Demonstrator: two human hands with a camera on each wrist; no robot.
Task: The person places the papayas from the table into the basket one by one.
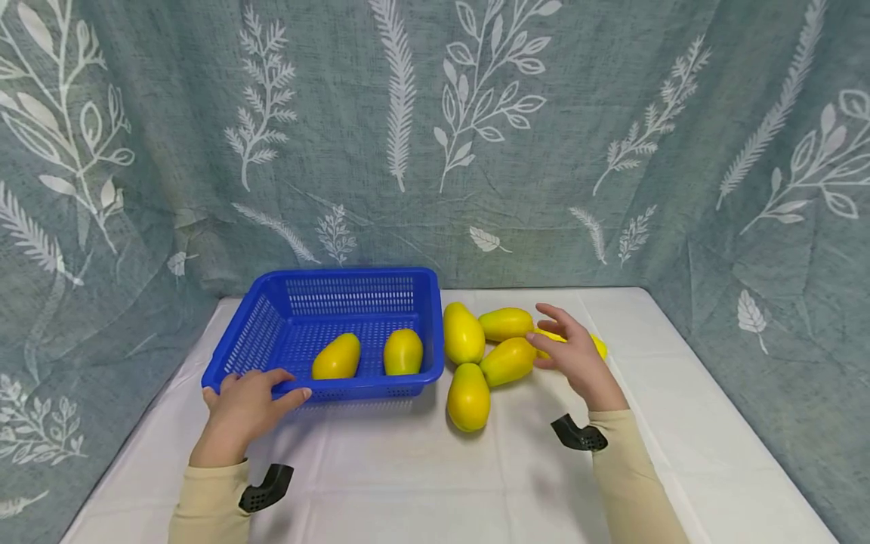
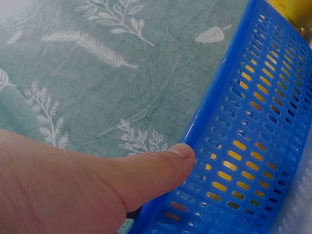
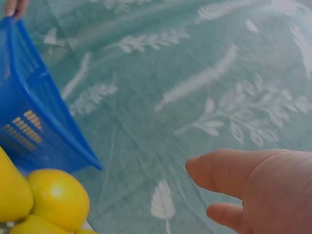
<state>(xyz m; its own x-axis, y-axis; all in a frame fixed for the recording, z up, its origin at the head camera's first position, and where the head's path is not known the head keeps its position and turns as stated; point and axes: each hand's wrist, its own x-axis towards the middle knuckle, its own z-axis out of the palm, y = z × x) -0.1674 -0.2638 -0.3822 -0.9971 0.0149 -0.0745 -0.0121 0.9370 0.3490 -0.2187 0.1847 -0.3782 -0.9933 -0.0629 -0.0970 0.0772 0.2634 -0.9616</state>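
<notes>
A blue plastic basket (image 1: 353,283) with slotted walls stands on the left of the table. Inside it lie two yellow mangoes, one near the middle (image 1: 337,357) and one by the right wall (image 1: 403,352). My left hand (image 1: 245,412) holds the basket's front left rim, its thumb (image 2: 165,163) against the outer wall in the left wrist view. Right of the basket several more mangoes (image 1: 469,398) lie grouped together. Over the right end of this group hovers my right hand (image 1: 574,359), fingers spread and holding nothing. It partly hides a mango (image 1: 600,347) behind it.
A white cloth (image 1: 408,483) covers the table. Grey-green curtains (image 1: 353,151) with white leaf prints hang behind and at both sides. Each wrist carries a black camera mount, the left one (image 1: 266,489) and the right one (image 1: 578,435).
</notes>
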